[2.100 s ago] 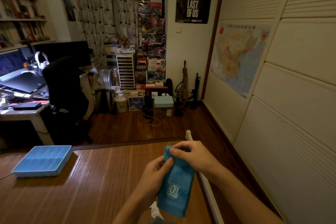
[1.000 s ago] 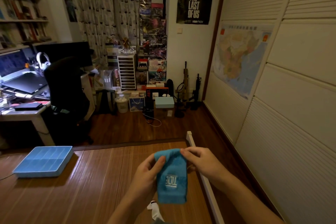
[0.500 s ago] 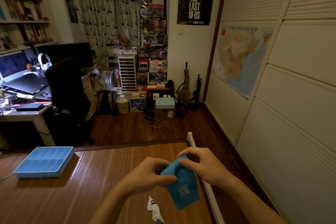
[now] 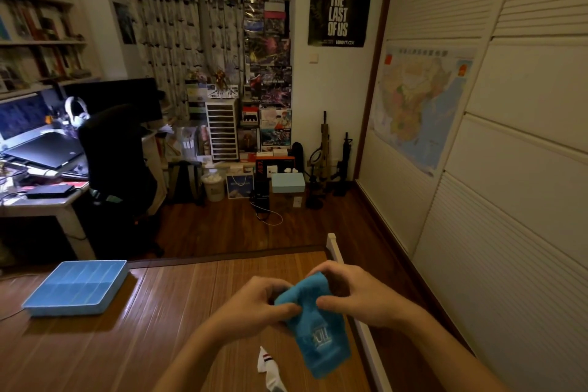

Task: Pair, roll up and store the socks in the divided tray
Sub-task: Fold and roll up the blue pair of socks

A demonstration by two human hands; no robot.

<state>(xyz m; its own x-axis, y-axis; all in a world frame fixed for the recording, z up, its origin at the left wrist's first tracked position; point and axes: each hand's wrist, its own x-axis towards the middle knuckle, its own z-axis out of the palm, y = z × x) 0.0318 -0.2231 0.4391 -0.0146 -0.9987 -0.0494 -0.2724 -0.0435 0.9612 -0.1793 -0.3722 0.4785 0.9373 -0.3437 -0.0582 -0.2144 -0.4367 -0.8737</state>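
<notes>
- A person's left hand [image 4: 261,302] and right hand [image 4: 356,293] meet over a slatted brown mat [image 4: 159,328], both clamped on the upper end of a blue sock [image 4: 321,337].
- The left hand's thumb and curled fingers pinch the sock's top left edge. The right hand's thumb and fingers pinch its top right edge, and the two thumbs lie close together on the cloth.
- The sock hangs below and between the two hands, tilted toward the right forearm, with a pale woven logo facing the camera. Whether it is one sock or a doubled pair cannot be told.
- A white sock [image 4: 270,372] with dark stripes lies crumpled on the mat, below the left hand and just beside the blue sock's lower end.
- The blue divided tray [image 4: 76,288] sits on the mat well apart from the left hand, off to its left near the mat's far edge.
- A white rail [image 4: 366,340] runs along the mat's edge beneath the right hand.
</notes>
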